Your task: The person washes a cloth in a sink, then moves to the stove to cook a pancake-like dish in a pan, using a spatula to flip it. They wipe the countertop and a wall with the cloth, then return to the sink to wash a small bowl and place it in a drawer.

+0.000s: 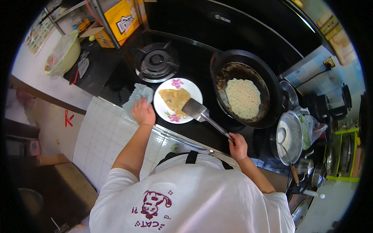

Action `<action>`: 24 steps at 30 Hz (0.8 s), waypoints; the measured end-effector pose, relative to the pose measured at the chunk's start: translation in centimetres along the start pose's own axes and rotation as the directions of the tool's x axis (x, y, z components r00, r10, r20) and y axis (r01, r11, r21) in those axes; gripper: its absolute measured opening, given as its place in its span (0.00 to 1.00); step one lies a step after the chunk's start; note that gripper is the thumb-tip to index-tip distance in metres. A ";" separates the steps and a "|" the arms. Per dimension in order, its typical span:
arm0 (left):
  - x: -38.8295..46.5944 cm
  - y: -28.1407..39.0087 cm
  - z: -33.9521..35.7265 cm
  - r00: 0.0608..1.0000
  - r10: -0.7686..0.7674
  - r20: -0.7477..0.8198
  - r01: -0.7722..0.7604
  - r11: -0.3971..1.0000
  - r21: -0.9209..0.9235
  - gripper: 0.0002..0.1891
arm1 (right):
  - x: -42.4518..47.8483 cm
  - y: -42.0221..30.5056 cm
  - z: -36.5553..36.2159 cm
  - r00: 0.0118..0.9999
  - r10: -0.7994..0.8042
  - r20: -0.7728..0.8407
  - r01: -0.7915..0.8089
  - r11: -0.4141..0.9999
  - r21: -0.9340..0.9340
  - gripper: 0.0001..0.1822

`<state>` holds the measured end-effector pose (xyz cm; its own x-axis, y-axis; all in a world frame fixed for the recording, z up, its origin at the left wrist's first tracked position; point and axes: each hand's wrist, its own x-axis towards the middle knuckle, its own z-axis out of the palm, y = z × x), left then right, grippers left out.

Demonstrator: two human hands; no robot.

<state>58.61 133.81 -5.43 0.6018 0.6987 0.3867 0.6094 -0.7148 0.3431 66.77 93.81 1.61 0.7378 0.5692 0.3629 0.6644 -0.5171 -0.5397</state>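
My left hand (143,112) lies on a crumpled light-blue cloth (139,94) at the counter's front edge, just left of a plate; whether its fingers grip the cloth is unclear. The white plate (195,87) has pink flowers and bears a folded, browned pancake (176,99). My right hand (239,147) holds the handle of a metal spatula (193,109), whose blade rests over the pancake's right part. To the right, a black wok (262,62) on the stove holds a round, pale pancake (243,98) with orange and green bits.
A gas burner (157,61) stands behind the plate. At right are a metal bowl of batter (294,131) with a wooden-handled ladle (294,174), a plastic bag of greens (310,128) and several pots. At left are a green basin (71,54), a red-edged phone (74,76) and a yellow box (122,19).
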 end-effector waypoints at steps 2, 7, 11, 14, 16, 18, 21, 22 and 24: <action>0.1 -0.6 -0.5 0.993 0.112 0.037 -0.109 0.992 -0.064 0.18 | -0.1 0.8 1.2 1.000 0.000 -0.003 -0.001 0.999 -0.038 0.15; -1.4 -1.3 -3.1 0.934 0.355 0.033 -0.331 0.899 -0.286 0.17 | -0.6 1.0 2.4 0.998 0.040 -0.051 -0.047 0.988 -0.149 0.16; -2.8 -1.7 -4.2 0.950 0.310 0.039 -0.264 0.863 -0.431 0.13 | -0.1 -1.4 2.0 0.994 0.018 -0.108 -0.049 0.954 -0.296 0.16; -3.7 -1.3 -4.6 0.952 0.305 0.021 -0.253 0.825 -0.505 0.11 | -0.2 -3.5 1.5 0.995 -0.041 -0.090 0.021 0.977 -0.210 0.12; -3.9 -1.0 -4.5 0.969 0.231 0.092 -0.146 0.829 -0.539 0.11 | -0.2 -4.2 1.9 0.995 -0.051 -0.081 0.048 0.998 -0.036 0.10; -3.9 -0.7 -4.6 0.966 0.163 0.198 -0.027 0.831 -0.555 0.11 | -0.2 -4.8 3.0 0.997 0.071 -0.041 -0.062 0.979 0.192 0.07; -4.4 -1.0 -4.3 0.818 -0.125 0.561 0.502 0.631 -0.591 0.12 | 2.7 -7.3 4.8 0.989 0.061 0.132 -0.116 0.878 0.465 0.07; -4.6 -2.1 -3.0 0.775 -0.095 0.625 0.598 0.430 -0.677 0.14 | 4.1 -8.0 5.7 0.990 -0.029 0.139 -0.051 0.840 0.540 0.07; -4.4 -3.0 -4.1 0.520 -0.119 0.846 0.836 -0.136 -0.532 0.17 | 6.8 -9.1 7.4 0.975 -0.139 0.174 -0.002 0.776 0.631 0.07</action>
<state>52.02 132.72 -4.63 0.6772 0.4726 -0.5639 0.1451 0.6656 0.7321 64.80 107.10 3.37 0.6064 0.7378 0.2965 0.4382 0.0011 -0.8989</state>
